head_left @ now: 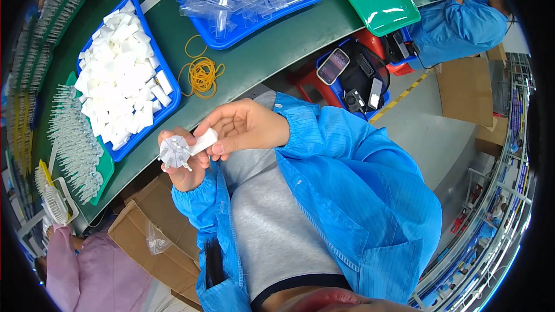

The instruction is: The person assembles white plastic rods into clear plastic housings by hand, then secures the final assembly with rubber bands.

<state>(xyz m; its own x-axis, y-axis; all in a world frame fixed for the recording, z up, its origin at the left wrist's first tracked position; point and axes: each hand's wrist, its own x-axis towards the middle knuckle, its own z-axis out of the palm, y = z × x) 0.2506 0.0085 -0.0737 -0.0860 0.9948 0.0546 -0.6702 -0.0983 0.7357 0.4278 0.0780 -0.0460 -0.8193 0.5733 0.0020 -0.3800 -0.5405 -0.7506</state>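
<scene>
While the left grip holds a pronged whitish piece, the right grip pinches a white block.

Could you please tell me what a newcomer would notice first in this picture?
Probably the heap of white blocks in the blue tray at left. Near the centre, the left hand holds a pale pronged piece, the right hand a white block beside it. Yellow bands lie right of the tray.

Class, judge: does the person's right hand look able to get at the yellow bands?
Likely yes: the yellow bands lie uncovered near the right hand, though that hand is busy with a white block.
</scene>
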